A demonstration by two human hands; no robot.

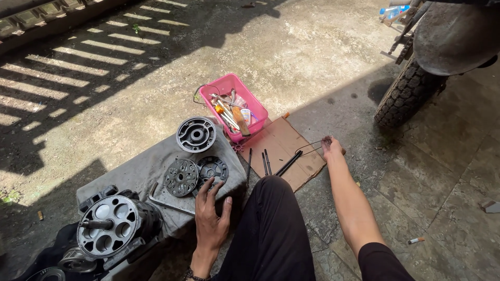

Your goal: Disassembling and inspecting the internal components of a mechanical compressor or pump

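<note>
**Hands at grey cloth and cardboard sheet**

Left hand (pixel 211 218) lies released, fingers spread, on the grey cloth (pixel 140 174), fingertips touching a dark round plate (pixel 212 169) at its 12 o'clock. Right hand (pixel 332 149) reaches to the cardboard sheet (pixel 284 143), grasping thin wire pieces (pixel 310 147). Pink tray (pixel 237 106) of tools sits at 11 o'clock from the cardboard.

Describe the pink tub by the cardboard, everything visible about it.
The pink tub is a small rectangular bin, plastic by its look, standing upright and open on the concrete floor in sunlight. It is crammed with hand tools: metal shafts, an orange-brown handle and a wire looping over its far rim. Its near corner meets the brown cardboard sheet, with the grey cloth alongside. Neither hand touches it.
</note>
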